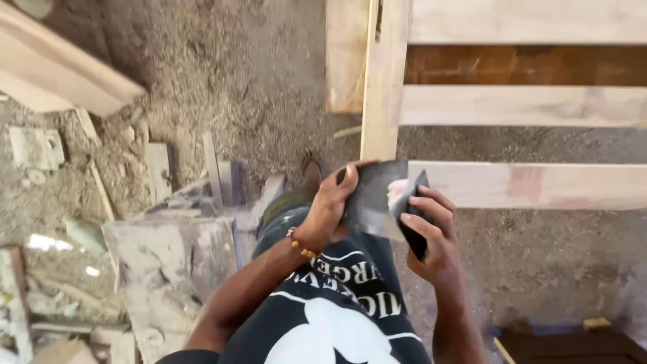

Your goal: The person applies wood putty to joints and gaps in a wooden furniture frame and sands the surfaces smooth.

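Grey sheet: a dark grey abrasive sheet (pixel 375 192) is held between both hands near the frame centre, creased, with a fold turned up at its 3 o'clock edge.
Left grip: the left hand (pixel 330 205) is closed on the sheet's 9 o'clock edge, thumb laid across the top corner.
Right grip: the right hand (pixel 431 236) is closed on the folded part at 3 o'clock, fingers curled over the fold.
Wrist: a beaded bracelet (pixel 301 246) is worn on the left wrist, at 7 o'clock from the sheet.
Clothing: a dark shirt with a white print (pixel 337 317) is seen at 6 o'clock, below the hands.
Timber frame: a pale wooden frame (pixel 526 108) of an upright post and horizontal rails is stood at 12 to 2 o'clock; the sheet overlaps the lowest rail where it meets the post.
Floor: a floor covered in sawdust (pixel 249 74) is spread around, with wood offcuts (pixel 158 168) scattered at 9 o'clock.
Block: a dusty grey block (pixel 168 256) is set at 8 o'clock, just beside the left forearm.
Plank: a pale plank (pixel 60 74) is lying at 10 o'clock, well apart from the hands.
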